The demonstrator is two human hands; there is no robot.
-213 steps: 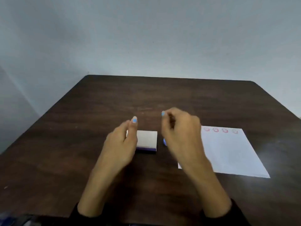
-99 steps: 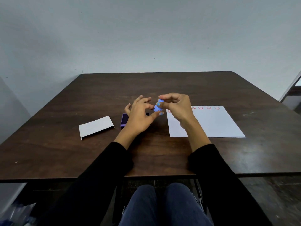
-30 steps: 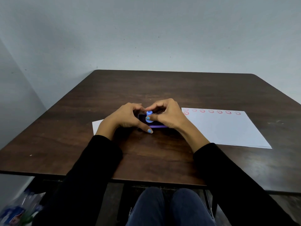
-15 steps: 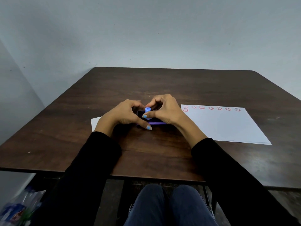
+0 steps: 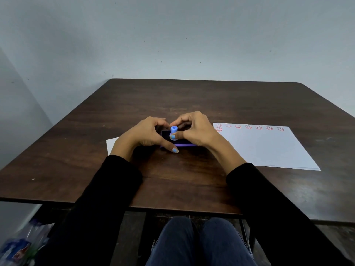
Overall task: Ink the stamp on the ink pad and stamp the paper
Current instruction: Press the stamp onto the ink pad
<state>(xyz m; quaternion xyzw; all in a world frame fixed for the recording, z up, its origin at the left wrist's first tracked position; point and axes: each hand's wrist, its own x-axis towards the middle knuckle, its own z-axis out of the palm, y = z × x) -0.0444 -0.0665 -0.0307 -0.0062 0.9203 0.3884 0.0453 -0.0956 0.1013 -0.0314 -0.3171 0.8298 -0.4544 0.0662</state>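
1. While the right hand (image 5: 194, 131) pinches the small blue stamp (image 5: 173, 132) between thumb and fingertips, the stamp stands upright with its lower end on the dark face of the ink pad (image 5: 177, 140); the fingers are closed narrowly around its body.
2. Pressing straight down, with no rocking, looks like the way to coat the face evenly; a light, short dab should be enough, since too much ink could blur the print.
3. Beside it, the left hand (image 5: 146, 134) rests on the left part of the pad's purple case, thumb stretched along the front edge, apparently steadying it. Whether its curled fingers clamp the far edge cannot be told.
4. Just right of the pad lies the white paper (image 5: 269, 148), with a row of red smiley prints (image 5: 248, 127) along its far edge and one more starting a second row.
5. Behind the left wrist, a white lid (image 5: 111, 145) peeks out on the brown table (image 5: 192, 100).
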